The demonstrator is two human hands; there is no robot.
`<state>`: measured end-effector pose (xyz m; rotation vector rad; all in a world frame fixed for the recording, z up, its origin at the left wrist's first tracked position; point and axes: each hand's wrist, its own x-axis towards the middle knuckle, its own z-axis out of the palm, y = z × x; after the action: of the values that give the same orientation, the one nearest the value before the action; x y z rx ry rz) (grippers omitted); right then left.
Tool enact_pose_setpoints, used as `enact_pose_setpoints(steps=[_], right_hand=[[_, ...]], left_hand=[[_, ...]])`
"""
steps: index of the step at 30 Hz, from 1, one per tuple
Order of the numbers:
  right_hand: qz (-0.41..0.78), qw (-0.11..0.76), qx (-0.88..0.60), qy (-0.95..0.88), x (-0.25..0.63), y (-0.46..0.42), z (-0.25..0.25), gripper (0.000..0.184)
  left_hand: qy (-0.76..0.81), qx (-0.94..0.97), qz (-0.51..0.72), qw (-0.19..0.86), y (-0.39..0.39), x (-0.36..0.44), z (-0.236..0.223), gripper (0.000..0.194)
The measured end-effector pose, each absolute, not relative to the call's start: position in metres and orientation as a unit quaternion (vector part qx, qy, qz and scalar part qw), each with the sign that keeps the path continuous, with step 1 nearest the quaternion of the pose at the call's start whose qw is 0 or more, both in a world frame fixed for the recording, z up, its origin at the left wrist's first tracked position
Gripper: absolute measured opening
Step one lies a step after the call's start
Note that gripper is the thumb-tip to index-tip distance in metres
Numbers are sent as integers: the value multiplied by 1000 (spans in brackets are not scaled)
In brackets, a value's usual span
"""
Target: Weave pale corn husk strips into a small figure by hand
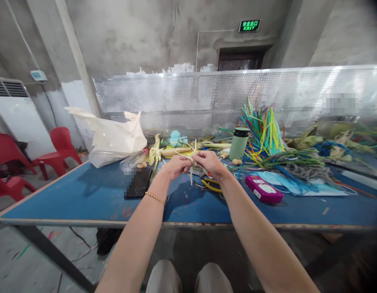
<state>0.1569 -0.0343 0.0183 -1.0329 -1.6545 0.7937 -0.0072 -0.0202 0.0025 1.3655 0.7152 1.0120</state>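
Observation:
Both my hands meet above the blue table (84, 195), pinching thin pale straw strips (192, 162) that cross between them. My left hand (176, 166), with a gold bracelet on the wrist, is closed on the strips from the left. My right hand (210, 162) is closed on them from the right. One strip points up and another hangs down toward the table. Yellow-handled pliers (212, 185) lie just under my right wrist.
A black phone (138, 183) lies left of my hands, a pink box (264, 189) to the right. Behind stand a green flask (239, 143), coloured tubes (263, 128), tangled cords (298, 167), husks and a white bag (113, 138). Red chairs (62, 148) stand at the left.

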Motion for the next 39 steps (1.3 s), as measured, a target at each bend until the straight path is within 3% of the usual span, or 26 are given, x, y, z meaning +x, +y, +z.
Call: enact_pose_setpoints(steps=[6,14,20,23,29,34,39], right_hand=[[327,495,-403,-697,159,-36,19,42],[339,484,-398,-702,160,-27,14,41],[154,574,-472,-652,165,-19,18,40],[114,563,-483,-661,165,-19,19,38],[281,492,-509,-647,156,-32,18,32],[476,449,-449,-609,146,-42,20,21],[515,475,-448,-556,137,-45,21,16]], left_hand=[[269,568,437,644,-22,-9,4,36],[270,559,447,644,-19,-7,1,33],[303,506,520,618,-14,0,0,31],[328,485,544,601,-12,1,1,34],[333,471,592,563,-8,1,-1,33],[313,490,594,556,-5,0,-5,30],[296,486,596,567,-4,0,-5,30]])
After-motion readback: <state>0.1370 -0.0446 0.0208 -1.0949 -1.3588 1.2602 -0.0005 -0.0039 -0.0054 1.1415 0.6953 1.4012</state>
